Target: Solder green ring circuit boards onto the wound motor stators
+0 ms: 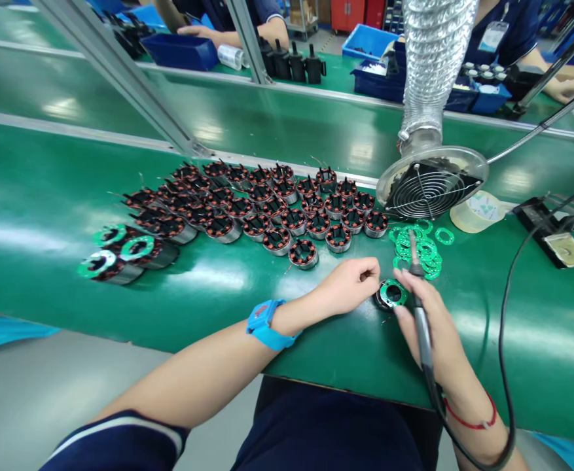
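A motor stator with a green ring-shaped circuit board on top sits on the green bench before me. My left hand is closed at the stator's left side, fingers curled; what they pinch, if anything, is hidden. In my right hand lies a soldering iron, its tip pointing up and away over a pile of loose green ring boards. The right fingertips reach the right edge of the board on the stator.
Rows of copper-wound stators cover the bench's back middle. Several board-topped stators stand left. A fume extractor hangs behind the boards. Right are a round container and soldering stand; the iron's cable loops nearby. Co-workers sit opposite.
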The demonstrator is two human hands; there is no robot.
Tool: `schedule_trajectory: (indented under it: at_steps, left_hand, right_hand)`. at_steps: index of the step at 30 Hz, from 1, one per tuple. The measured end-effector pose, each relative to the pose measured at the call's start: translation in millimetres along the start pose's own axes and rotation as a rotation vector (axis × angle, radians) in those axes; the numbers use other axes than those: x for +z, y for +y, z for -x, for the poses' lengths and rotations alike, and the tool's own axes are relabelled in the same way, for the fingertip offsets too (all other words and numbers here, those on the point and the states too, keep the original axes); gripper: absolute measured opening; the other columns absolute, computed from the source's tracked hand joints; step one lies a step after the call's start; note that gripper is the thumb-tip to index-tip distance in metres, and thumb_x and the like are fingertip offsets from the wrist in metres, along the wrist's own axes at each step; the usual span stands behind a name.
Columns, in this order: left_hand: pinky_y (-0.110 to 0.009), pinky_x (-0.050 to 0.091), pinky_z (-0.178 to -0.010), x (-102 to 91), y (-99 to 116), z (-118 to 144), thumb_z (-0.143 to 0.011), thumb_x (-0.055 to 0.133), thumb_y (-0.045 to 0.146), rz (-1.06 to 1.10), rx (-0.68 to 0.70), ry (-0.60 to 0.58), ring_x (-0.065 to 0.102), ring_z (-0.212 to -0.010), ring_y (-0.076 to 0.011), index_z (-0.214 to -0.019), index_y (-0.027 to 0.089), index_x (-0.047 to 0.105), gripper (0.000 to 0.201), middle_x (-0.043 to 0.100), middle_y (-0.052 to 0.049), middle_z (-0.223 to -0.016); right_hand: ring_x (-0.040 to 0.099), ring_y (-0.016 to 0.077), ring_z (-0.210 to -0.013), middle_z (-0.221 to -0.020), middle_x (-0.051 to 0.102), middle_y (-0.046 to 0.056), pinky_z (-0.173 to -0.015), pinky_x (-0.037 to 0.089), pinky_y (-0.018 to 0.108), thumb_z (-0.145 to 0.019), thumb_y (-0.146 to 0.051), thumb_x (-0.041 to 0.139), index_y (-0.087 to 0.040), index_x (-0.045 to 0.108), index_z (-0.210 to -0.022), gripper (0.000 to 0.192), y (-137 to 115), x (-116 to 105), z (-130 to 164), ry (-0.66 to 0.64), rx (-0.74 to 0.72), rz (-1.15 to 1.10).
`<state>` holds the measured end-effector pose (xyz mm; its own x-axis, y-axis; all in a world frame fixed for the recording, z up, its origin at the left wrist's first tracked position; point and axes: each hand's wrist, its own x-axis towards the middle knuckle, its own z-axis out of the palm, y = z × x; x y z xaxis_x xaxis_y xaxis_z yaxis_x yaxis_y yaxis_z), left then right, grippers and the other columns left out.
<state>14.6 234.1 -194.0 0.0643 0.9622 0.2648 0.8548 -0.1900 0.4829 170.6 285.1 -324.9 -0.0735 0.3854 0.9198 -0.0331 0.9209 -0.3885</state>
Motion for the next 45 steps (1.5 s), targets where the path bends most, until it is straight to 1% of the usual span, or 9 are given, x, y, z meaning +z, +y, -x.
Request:
schedule_trajectory:
  at_steps: [3, 8, 15, 23, 26, 33, 37, 41, 45]
  left_hand:
    - [-0.027, 0.034, -0.063, -2.1, 1, 2, -0.084, 0.052, 0.02, -0.045, -0.006, 0.003, 0.046, -0.067, -0.0136, -0.072, 0.02, 0.05, 0.012, 0.05, 0.005, -0.067]
    - [-0.03, 0.044, -0.072, -8.9, 2, 10, -0.081, 0.072, 0.027, -0.132, 0.023, -0.033, 0.058, -0.079, -0.0187, -0.098, 0.021, 0.063, 0.02, 0.064, 0.001, -0.086]
    - [-0.032, 0.045, -0.081, -8.7, 5, 8, -0.085, 0.055, 0.009, -0.156, 0.098, 0.039, 0.054, -0.082, -0.0188, -0.08, 0.021, 0.06, 0.014, 0.06, -0.001, -0.083]
    - [-0.025, 0.045, -0.067, -1.9, 8, 5, -0.088, 0.06, 0.021, 0.027, 0.082, 0.012, 0.054, -0.071, -0.0134, -0.083, 0.018, 0.066, 0.008, 0.063, 0.0, -0.081]
    - [-0.023, 0.042, -0.062, -0.8, 6, 4, -0.087, 0.061, 0.022, 0.059, 0.054, 0.004, 0.053, -0.067, -0.0125, -0.082, 0.017, 0.066, 0.009, 0.062, 0.002, -0.074]
    - [-0.024, 0.038, -0.062, -3.4, 7, 6, -0.079, 0.057, 0.013, 0.026, 0.025, 0.037, 0.049, -0.066, -0.0123, -0.071, 0.019, 0.059, 0.01, 0.057, 0.004, -0.07]
    - [-0.025, 0.033, -0.059, -3.5, 8, 9, -0.078, 0.055, 0.013, 0.005, -0.002, 0.031, 0.046, -0.063, -0.0123, -0.071, 0.02, 0.056, 0.01, 0.054, 0.005, -0.065]
    - [-0.026, 0.032, -0.058, -4.4, 7, 9, -0.078, 0.053, 0.015, 0.007, -0.033, 0.01, 0.044, -0.061, -0.0121, -0.07, 0.02, 0.053, 0.009, 0.051, 0.006, -0.063]
    - [-0.026, 0.032, -0.057, -6.6, 7, 8, -0.078, 0.053, 0.017, 0.005, -0.052, -0.009, 0.043, -0.06, -0.0121, -0.069, 0.02, 0.053, 0.01, 0.049, 0.006, -0.062]
  right_hand:
    - [0.07, 0.0281, -0.128, -0.14, 0.072, 0.012, -0.104, 0.062, 0.049, -0.098, -0.019, 0.056, -0.027, 0.049, -0.153, 0.055, 3, 2, -6, -0.121, -0.034, 0.051]
    - [0.074, 0.0298, -0.114, -0.127, 0.075, 0.013, -0.096, 0.064, 0.05, -0.098, -0.034, 0.068, -0.026, 0.051, -0.147, 0.052, 14, 1, -3, 0.027, 0.01, 0.143]
    - [0.076, 0.0268, -0.11, -0.123, 0.076, 0.012, -0.091, 0.065, 0.043, -0.101, -0.031, 0.064, -0.025, 0.052, -0.147, 0.048, 17, 1, 5, 0.029, 0.053, 0.124]
    - [0.071, 0.0287, -0.121, -0.138, 0.073, 0.014, -0.095, 0.061, 0.047, -0.1, -0.022, 0.062, -0.028, 0.042, -0.158, 0.062, -4, 3, -4, 0.034, -0.208, 0.165]
    - [0.074, 0.0268, -0.113, -0.129, 0.078, 0.011, -0.092, 0.06, 0.045, -0.098, -0.015, 0.061, -0.028, 0.046, -0.155, 0.06, -8, 1, -6, 0.058, -0.248, 0.186]
    - [0.08, 0.0229, -0.092, -0.1, 0.086, 0.004, -0.087, 0.062, 0.042, -0.1, -0.011, 0.059, -0.026, 0.054, -0.147, 0.05, -7, -3, -8, 0.107, -0.222, 0.105]
    - [0.082, 0.0225, -0.084, -0.099, 0.084, 0.006, -0.078, 0.065, 0.038, -0.101, -0.022, 0.063, -0.025, 0.064, -0.139, 0.038, -4, -4, 5, 0.253, -0.068, -0.028]
    - [0.078, 0.0187, -0.067, -0.097, 0.081, 0.006, -0.064, 0.065, 0.035, -0.101, -0.032, 0.064, -0.023, 0.072, -0.121, 0.024, 0, -6, 21, 0.384, 0.065, -0.157]
    - [0.071, 0.0182, -0.056, -0.083, 0.076, 0.004, -0.056, 0.061, 0.036, -0.102, -0.038, 0.061, -0.023, 0.074, -0.108, 0.021, 3, -7, 27, 0.394, 0.051, -0.168]
